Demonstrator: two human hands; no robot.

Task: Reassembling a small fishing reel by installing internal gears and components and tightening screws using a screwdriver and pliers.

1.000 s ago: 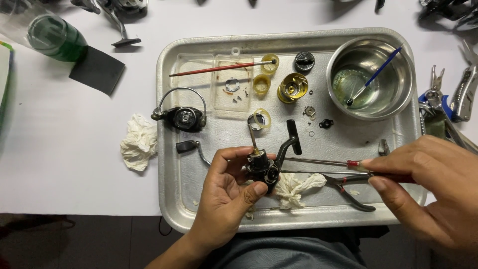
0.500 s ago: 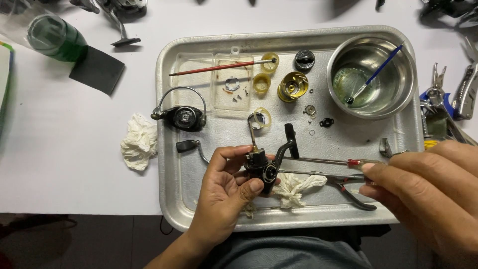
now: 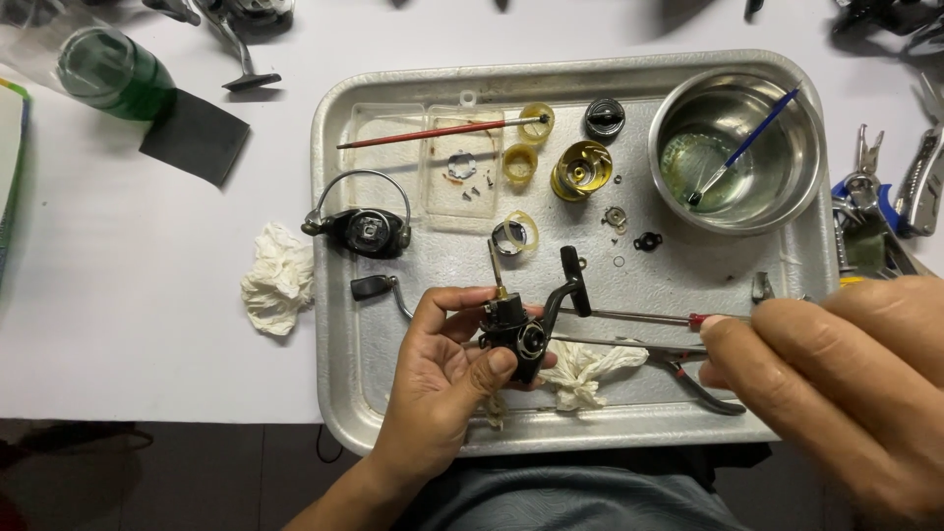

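My left hand [image 3: 441, 379] grips a black fishing-reel body [image 3: 513, 329] over the near part of a metal tray [image 3: 339, 324]; a thin shaft sticks up from the body. My right hand [image 3: 846, 393] holds a slim red-handled screwdriver [image 3: 639, 317] by its handle, the blade pointing left and its tip at the reel body. Under it lie a pair of pliers [image 3: 678, 369] and a crumpled white tissue [image 3: 582, 372].
The tray also holds a steel bowl [image 3: 801, 187] of liquid with a blue brush, a gold spool [image 3: 580, 169], a black rotor with bail wire [image 3: 364, 226], a clear parts box [image 3: 433, 167], a red brush, yellow rings and small loose parts. Another tissue [image 3: 277, 277], a green bottle [image 3: 110, 74] and tools [image 3: 885, 197] lie outside it.
My right hand has drifted slightly to the right and down, keeping the screwdriver. My left hand has shifted the reel body a little; the tray's contents are unchanged.
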